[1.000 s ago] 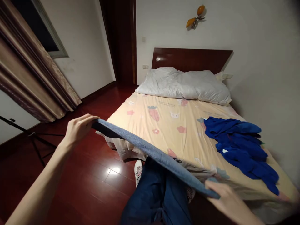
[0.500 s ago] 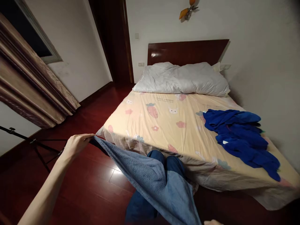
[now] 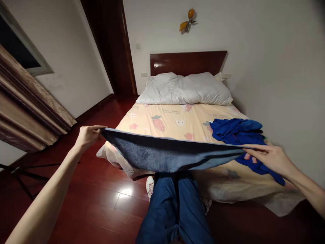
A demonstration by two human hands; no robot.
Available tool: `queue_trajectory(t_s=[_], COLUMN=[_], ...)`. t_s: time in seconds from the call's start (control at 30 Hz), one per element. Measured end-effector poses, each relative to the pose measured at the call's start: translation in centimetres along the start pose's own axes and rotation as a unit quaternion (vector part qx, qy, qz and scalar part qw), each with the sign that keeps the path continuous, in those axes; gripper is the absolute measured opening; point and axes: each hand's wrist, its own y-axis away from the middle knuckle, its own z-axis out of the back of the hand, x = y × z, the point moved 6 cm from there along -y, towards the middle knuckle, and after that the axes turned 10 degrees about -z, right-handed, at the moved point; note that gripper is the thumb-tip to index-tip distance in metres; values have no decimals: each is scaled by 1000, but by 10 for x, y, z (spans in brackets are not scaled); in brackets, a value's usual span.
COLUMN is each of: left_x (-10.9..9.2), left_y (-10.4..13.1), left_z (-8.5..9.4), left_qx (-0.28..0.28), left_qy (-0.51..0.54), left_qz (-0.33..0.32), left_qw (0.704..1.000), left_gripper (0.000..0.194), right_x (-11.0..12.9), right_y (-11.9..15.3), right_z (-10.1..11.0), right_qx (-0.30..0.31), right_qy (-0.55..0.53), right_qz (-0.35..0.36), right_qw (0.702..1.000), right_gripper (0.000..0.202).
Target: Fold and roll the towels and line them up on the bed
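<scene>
My left grip (image 3: 88,135) has thumb and fingertips pressed on one upper corner of a blue-grey cloth (image 3: 162,156); my right grip (image 3: 270,157) pinches the opposite upper end, its remaining fingers curled loosely below. The cloth lies between the two, running rightward from the left grip and leftward from the right. Its long axis crosses my view from hand to hand, the top edge drawn nearly straight and dipping slightly toward the right grip, the body sagging beneath. I have both hands on it, so neither is nearer.

The left arm reaches up and forward almost straight, wrist bent inward; the right forearm comes in from the right side, slanting forward and inward.

Below the grips, between them, I see the trousers (image 3: 175,210). Just beyond the right grip, a heap of dark blue fabric (image 3: 233,130) lies on the bed (image 3: 147,118); I can't tell whether they touch. Farther beyond both grips sits a pale quilt (image 3: 185,89).
</scene>
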Motion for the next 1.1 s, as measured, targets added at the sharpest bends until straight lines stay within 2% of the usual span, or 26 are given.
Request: queue_trajectory(t_s=[0.1, 0.17, 0.23, 0.3, 0.37, 0.43, 0.53, 0.6, 0.7, 0.8, 0.9, 0.97, 1.1], left_x=[16, 30, 42, 53, 62, 69, 75, 76, 72, 57, 39, 32, 35], left_y=[1, 3, 1, -8, -25, -47, -89, -118, -162, -194, -208, -206, -183], left_z=[-8, -17, -25, -31, -41, -55, -87, -110, -132, -138, -137, -137, -150], left_qx=[63, 149, 239, 305, 341, 356, 333, 290, 167, 26, -59, -84, -76], left_qy=[24, 48, 68, 84, 104, 122, 137, 132, 71, 41, 79, 85, 102], left_qz=[20, 34, 40, 38, 42, 48, 50, 60, 72, 44, -28, -79, -127], left_qw=[997, 987, 968, 948, 933, 925, 932, 946, 981, 998, 995, 990, 984], left_gripper=[49, 52, 52, 51, 54, 60, 67, 66, 47, 34, 37, 41, 47], right_x=[-17, -32, -45, -51, -49, -40, -20, -9, 2, 9, 15, 13, -12], right_y=[3, -1, -11, -28, -48, -70, -102, -124, -156, -183, -196, -196, -187], right_z=[-15, -14, -9, -5, -6, -16, -43, -63, -86, -95, -92, -90, -105], right_qx=[124, 151, 166, 158, 144, 140, 137, 123, 77, 8, -53, -87, -115], right_qy=[-50, -63, -70, -91, -108, -104, -97, -109, -144, -202, -266, -285, -273], right_qz=[-124, -184, -226, -249, -255, -244, -218, -205, -182, -124, -40, -10, -51], right_qw=[983, 969, 957, 951, 950, 954, 961, 965, 970, 972, 962, 954, 954], right_gripper=[54, 45, 39, 36, 34, 34, 36, 31, 15, 14, 22, 22, 23])
